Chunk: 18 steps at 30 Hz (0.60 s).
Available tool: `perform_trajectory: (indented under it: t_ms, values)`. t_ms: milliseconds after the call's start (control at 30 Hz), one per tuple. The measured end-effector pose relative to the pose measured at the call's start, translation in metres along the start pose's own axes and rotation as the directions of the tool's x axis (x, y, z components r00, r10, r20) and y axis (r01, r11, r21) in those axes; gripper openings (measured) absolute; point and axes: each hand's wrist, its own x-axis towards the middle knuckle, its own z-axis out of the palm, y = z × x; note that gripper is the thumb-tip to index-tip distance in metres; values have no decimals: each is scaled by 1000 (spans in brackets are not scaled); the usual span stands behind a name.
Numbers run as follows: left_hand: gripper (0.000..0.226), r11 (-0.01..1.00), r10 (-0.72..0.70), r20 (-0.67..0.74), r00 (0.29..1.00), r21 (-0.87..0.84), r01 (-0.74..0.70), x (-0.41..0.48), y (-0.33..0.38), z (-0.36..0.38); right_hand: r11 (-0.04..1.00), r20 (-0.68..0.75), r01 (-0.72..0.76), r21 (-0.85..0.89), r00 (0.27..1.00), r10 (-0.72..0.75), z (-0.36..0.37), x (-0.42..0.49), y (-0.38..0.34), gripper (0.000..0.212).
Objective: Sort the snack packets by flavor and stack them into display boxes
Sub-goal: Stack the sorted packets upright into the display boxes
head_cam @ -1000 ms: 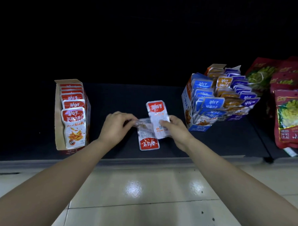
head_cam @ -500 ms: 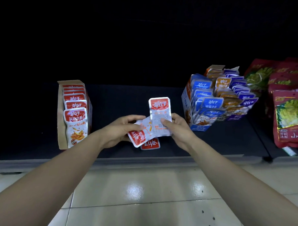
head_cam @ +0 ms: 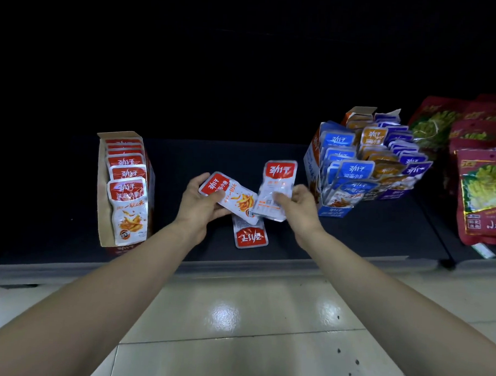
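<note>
Over the dark shelf (head_cam: 270, 160), the left hand (head_cam: 198, 207) grips a red snack packet (head_cam: 231, 197) face up and tilted, while the right hand (head_cam: 295, 205) pinches a second red packet (head_cam: 276, 186) upright (its printed back toward the camera), the two overlapping at their near corners. A third red packet (head_cam: 250, 235) lies flat on the shelf just below them, between the red display box (head_cam: 124, 188) at left and the blue display box (head_cam: 334, 174) at right.
</note>
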Motion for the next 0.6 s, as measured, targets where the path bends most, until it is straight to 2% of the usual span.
perform_trajectory:
  t_ms: [67,133,167,300,400,500,600]
  values:
    - [55,996,16,10,1000,84,-17,1,2,-3,976,-69,182,-118,979,-191,-4,3,-3,25]
    - [56,987,25,48,999,159,-32,-2,2,-1,935,-23,289,-206,954,-300,-1,0,-6,29]
    - [54,982,40,67,997,182,-51,-4,2,1,924,29,304,-233,952,-306,3,-3,-6,29]
    - [26,987,39,128,991,150,-58,-10,5,10,875,307,298,-382,934,-184,19,-14,0,28]
    - [35,987,-9,196,981,160,-23,-10,7,10,870,459,318,-376,880,-124,21,-18,2,33]
    - [24,964,71,163,984,244,-110,-6,1,5,947,526,186,-263,850,-21,15,-17,0,28]
    - [16,976,82,125,989,193,-105,-3,-1,1,984,463,108,-141,886,-31,12,-11,-1,34]
